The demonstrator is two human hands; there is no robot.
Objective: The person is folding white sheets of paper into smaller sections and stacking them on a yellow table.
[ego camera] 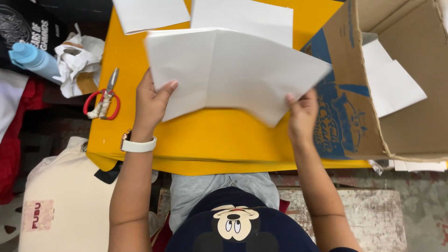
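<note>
A large white sheet of paper (233, 70) with a crease down its middle is held up over the yellow table top (196, 140). My left hand (151, 102) grips its lower left edge, thumb on top. At the sheet's lower right edge my right hand (302, 114) pinches it. The left wrist wears a white watch band (138, 145). Two more white sheets (149, 14) (242, 16) lie flat on the yellow surface behind the held one.
Red-handled scissors (103, 100) lie at the table's left edge, beside crumpled paper (79, 63) and a light blue bottle (32, 58). An open cardboard box (368, 116) with white sheets (389, 79) inside stands at the right. A cream bag (65, 205) sits lower left.
</note>
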